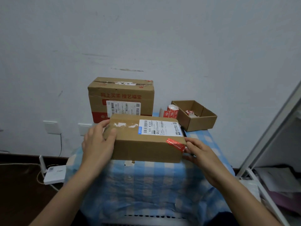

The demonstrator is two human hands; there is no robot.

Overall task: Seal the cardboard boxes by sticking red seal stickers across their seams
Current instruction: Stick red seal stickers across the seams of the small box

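**A:** The fingers (102,125) of your left hand (97,144) are curled over the left end of the near box (143,144), with the thumb on its top, so that end is clamped.

**B:** And the other side?

**A:** Your right hand (200,154) is at the opposite end. Its fingers look fairly straight and touch the end face just beside the red seal sticker (175,144). As far as I can tell, you are pressing there, not gripping.

**B:** How does the box lie?

**A:** Its long axis runs left to right across the cloth-covered surface (146,185), between your two hands. The sticker wraps the right front corner, and I see no sticker at the left end.

**B:** So what does the next move turn on?

**A:** My guess is a fresh sticker. The roll of stickers (172,110) stands behind the box's right end, next to the small open carton (210,119). That puts it up and away from your right fingers and well apart from your left. Your right hand is the nearer one and holds nothing, so reach with it and let the left keep the box steady.

**B:** And the taller box (120,98)?

**A:** It stands behind the near one, against the wall, and neither hand touches it.
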